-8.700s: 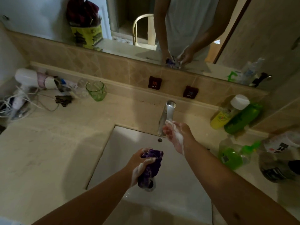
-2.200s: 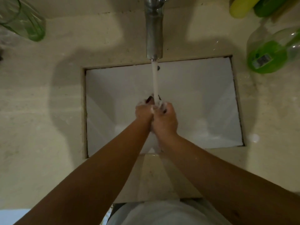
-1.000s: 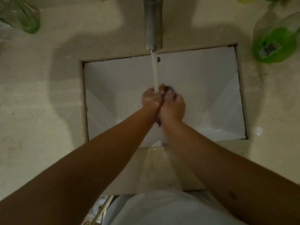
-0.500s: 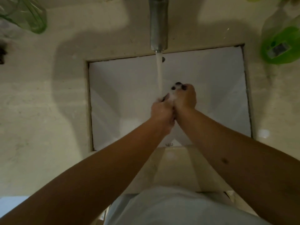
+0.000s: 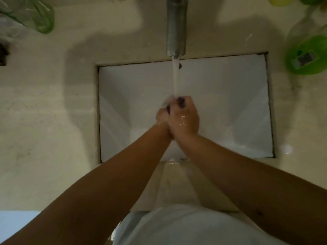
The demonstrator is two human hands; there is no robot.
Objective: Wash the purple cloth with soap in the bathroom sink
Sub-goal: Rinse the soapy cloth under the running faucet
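Fingers of both hands are curled tight around the purple cloth (image 5: 180, 102), which is bunched up between the palms so that only small dark bits show between the knuckles. The right hand (image 5: 184, 119) lies on top and a little to the right, its wet back shining, and it presses against the left hand (image 5: 162, 117), which is partly hidden under it. Because the cloth is balled up inside the grip, its long axis and the way it points cannot be told from the head camera; the visible scraps sit at the far end of the hands, toward the tap (image 5: 176, 27). A stream of water (image 5: 175, 76) falls straight from the tap's mouth and lands on the far fingertips, where a bit of white foam or splash shows. The hands hang above the middle of the white rectangular sink (image 5: 123, 96), clear of its walls. The sink is set into a pale stone counter (image 5: 44, 112). A green glass cup (image 5: 38, 16) stands at the counter's far left corner, and a clear bottle with green liquid (image 5: 307, 55) stands to the right of the sink. Both forearms reach in from the near edge, above a light shirt (image 5: 185, 227).
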